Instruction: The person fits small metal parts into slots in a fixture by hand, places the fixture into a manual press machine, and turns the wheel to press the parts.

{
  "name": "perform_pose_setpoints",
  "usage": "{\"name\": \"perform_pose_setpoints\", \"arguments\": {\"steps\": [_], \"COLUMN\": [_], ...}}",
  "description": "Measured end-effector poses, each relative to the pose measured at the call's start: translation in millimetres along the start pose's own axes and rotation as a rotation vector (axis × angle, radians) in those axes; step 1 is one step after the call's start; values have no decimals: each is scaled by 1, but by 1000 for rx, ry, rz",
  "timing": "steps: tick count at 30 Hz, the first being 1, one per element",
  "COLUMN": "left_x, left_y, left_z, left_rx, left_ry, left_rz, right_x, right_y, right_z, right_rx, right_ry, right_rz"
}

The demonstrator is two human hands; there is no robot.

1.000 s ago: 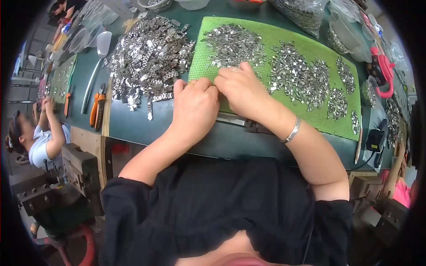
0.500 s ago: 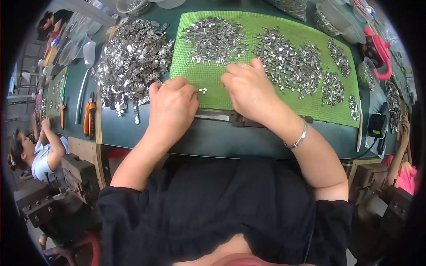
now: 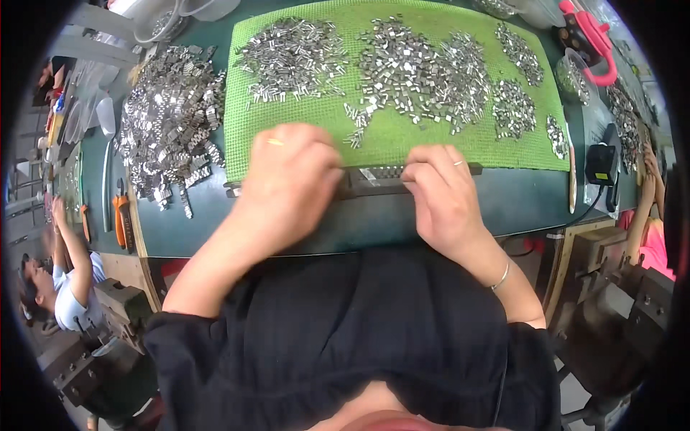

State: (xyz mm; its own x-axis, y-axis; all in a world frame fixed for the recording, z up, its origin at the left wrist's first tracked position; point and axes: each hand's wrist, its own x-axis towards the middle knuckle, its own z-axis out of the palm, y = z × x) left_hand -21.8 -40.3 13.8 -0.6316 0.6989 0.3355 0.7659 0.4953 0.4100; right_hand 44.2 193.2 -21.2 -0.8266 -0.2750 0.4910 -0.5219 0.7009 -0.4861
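Observation:
A long dark metal bar (image 3: 379,188), with a row of small shiny metal pieces set along its top, lies at the near edge of the green textured mat (image 3: 410,149). My left hand (image 3: 287,183) is curled over its left part; the fingertips are hidden and slightly blurred. At the right part, my right hand (image 3: 447,201) pinches the bar with bent fingers. Beyond them on the mat sit a heap of small pronged metal pieces (image 3: 291,57) and a heap of small flat metal pieces (image 3: 402,68). A few loose pieces (image 3: 357,126) trail toward my hands.
Left of the mat is a big heap of linked metal strips (image 3: 172,118), with orange-handled pliers (image 3: 123,215) beside it. Smaller heaps (image 3: 513,108) lie at the mat's right. A black adapter (image 3: 602,164) and a pink-handled container (image 3: 589,39) stand farther right. Co-workers sit at both sides.
My right hand has come down from the mat to the bar's right part. The bar now shows more openly between my hands. Some loose pieces lie nearer on the mat. The view has shifted.

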Motion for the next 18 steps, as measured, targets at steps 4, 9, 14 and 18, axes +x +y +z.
{"name": "perform_pose_setpoints", "arguments": {"steps": [4, 9, 14, 18], "left_x": [13, 17, 10, -3], "left_y": [14, 12, 14, 6], "left_z": [29, 32, 18, -1], "left_rx": [-36, -21, -58, -181], "left_ry": [-72, -83, -147, -149], "left_rz": [60, 121, 108, -65], "right_x": [1, 2, 8, 17], "right_y": [0, -3, -5, -3], "right_z": [10, 12, 7, -5], "right_rx": [-26, -93, -52, 115], "right_ry": [34, -7, -72, -128], "right_rz": [-2, 9, 60, 230]}}
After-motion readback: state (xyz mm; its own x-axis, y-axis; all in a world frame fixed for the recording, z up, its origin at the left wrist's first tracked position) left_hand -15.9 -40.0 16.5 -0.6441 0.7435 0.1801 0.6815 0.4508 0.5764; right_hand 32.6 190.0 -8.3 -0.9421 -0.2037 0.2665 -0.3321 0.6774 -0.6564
